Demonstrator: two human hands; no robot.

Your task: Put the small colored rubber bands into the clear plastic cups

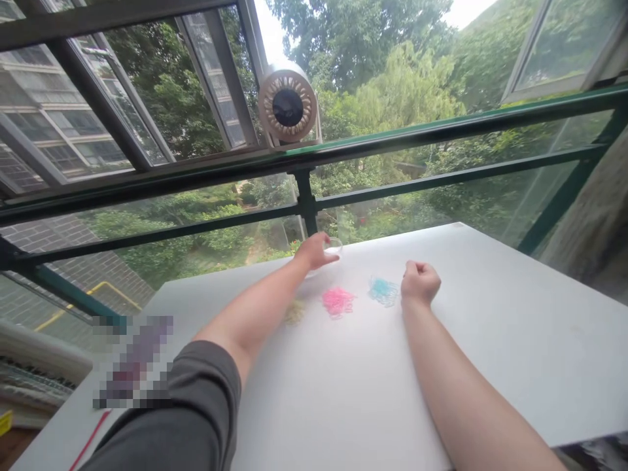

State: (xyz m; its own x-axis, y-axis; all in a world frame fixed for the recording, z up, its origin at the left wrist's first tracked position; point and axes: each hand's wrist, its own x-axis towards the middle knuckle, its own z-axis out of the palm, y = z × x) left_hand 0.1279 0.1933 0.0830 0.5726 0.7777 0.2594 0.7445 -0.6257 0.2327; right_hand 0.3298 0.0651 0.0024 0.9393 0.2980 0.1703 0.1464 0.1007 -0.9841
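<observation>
At the far edge of the white table (333, 392), my left hand (313, 252) has its thumb and fingers curled round a small clear round container (334, 246). My right hand (420, 282) is closed in a fist beside a pile of thin light-blue pieces (383, 292); whatever it may hold is hidden. Left of the blue pile lies a heap of thin pink pieces (337, 301). A yellowish pile (295, 313) sits further left, partly covered by my left forearm. The pieces look like small loops, too fine to name surely.
A pixelated dark object (135, 363) and a red cord (91, 439) lie at the table's left side. Behind the table runs a green and black railing (307, 190) with glass. A round pale device (288, 104) stands on the railing, near open window frames.
</observation>
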